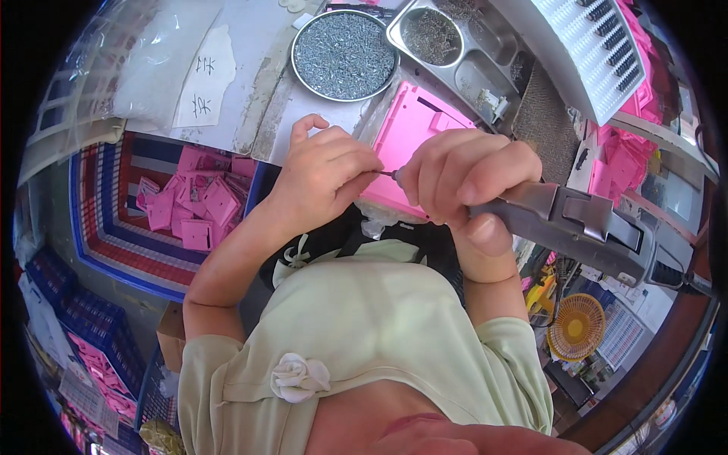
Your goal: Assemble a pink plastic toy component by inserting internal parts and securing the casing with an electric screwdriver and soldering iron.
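Note:
My right hand point(470, 178) is wrapped round a grey electric screwdriver point(584, 227), which lies nearly level and points left. Its thin dark bit point(387, 174) reaches the fingertips of my left hand point(326, 171). Thumb and forefinger are pinched there at the bit's tip; whatever sits between them is too small to make out. Below both hands is a pink plastic panel point(413, 114) with a slot and raised parts, partly covered by my right hand. Beyond it stands a round metal dish point(296, 57) full of small silvery screws point(345, 57).
A metal tray point(474, 57) with compartments holds small metal parts at the back. To the left, a striped crate point(106, 258) contains several pink pieces point(205, 201). A white rack point(584, 45) with dark springs rises at the right, and a yellow basket point(576, 326) sits lower right.

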`<state>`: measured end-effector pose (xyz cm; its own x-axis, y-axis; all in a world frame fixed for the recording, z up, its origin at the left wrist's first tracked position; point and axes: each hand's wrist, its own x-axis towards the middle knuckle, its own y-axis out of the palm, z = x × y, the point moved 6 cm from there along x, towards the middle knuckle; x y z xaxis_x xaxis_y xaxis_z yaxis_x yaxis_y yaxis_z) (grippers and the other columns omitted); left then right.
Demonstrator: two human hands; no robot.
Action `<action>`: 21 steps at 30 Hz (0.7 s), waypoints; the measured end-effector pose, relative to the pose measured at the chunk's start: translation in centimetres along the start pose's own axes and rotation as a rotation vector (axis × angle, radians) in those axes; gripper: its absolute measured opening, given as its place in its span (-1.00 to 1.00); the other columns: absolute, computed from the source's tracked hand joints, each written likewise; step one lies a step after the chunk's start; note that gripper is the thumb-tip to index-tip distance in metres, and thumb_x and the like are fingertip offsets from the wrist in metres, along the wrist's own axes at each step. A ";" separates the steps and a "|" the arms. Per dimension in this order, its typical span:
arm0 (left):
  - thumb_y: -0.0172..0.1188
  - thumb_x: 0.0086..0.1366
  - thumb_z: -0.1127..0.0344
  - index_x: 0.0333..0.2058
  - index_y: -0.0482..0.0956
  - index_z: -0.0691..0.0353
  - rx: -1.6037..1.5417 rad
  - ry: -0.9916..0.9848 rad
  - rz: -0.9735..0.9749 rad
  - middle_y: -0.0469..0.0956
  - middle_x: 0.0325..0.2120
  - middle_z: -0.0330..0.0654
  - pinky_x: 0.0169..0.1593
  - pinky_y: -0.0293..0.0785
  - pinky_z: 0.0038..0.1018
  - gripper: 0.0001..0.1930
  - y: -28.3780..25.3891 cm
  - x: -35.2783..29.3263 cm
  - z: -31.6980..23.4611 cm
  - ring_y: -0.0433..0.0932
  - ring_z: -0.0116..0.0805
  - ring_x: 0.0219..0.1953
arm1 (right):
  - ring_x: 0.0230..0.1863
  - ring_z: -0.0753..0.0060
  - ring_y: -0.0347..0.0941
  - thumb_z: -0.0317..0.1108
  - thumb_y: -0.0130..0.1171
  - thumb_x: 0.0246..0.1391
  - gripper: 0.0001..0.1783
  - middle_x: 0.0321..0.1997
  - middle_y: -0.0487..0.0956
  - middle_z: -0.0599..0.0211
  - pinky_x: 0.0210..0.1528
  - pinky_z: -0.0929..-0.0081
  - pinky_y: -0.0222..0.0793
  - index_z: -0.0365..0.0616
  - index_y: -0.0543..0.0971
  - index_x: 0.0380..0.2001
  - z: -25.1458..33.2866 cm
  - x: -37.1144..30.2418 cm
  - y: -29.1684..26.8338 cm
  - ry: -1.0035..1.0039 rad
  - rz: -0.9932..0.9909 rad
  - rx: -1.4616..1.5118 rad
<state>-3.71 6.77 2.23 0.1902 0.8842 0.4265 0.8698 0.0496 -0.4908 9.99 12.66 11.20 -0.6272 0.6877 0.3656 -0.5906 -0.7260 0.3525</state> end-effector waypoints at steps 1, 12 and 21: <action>0.40 0.11 0.39 -0.32 0.64 0.05 -0.008 -0.001 -0.010 0.66 -0.35 -0.38 0.09 0.20 -0.24 -0.84 0.0 -0.2 -0.1 0.57 -0.37 -0.27 | -0.54 0.28 0.46 -0.36 0.41 0.10 -0.73 -0.51 0.51 0.30 -0.33 0.21 0.53 -0.19 0.48 -0.30 -0.1 -0.1 0.1 -0.001 0.010 -0.007; 0.43 0.01 0.37 -0.30 0.66 0.08 0.039 0.082 0.069 0.66 -0.21 -0.35 0.15 0.22 -0.15 -0.77 -0.1 -0.3 -1.1 0.56 -0.31 -0.13 | -0.53 0.28 0.49 -0.39 0.36 0.14 -0.74 -0.51 0.52 0.29 -0.34 0.25 0.56 -0.20 0.46 -0.26 0.1 -1.3 0.9 -0.030 0.040 -0.079; 0.29 0.05 0.44 -0.17 0.76 0.02 0.180 0.049 0.258 0.61 0.11 -0.48 0.25 0.19 -0.06 -0.67 1.2 -0.3 0.7 0.47 -0.31 0.07 | -0.67 0.39 0.36 -0.23 0.34 0.21 -0.69 -0.66 0.43 0.39 -0.45 0.31 0.46 -0.07 0.39 -0.28 -2.4 -2.9 1.8 -0.006 0.031 -0.248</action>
<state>-3.05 6.90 0.97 0.4200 0.8550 0.3042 0.6964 -0.0887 -0.7121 9.55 9.39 8.73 -0.6442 0.6645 0.3787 -0.6780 -0.7253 0.1193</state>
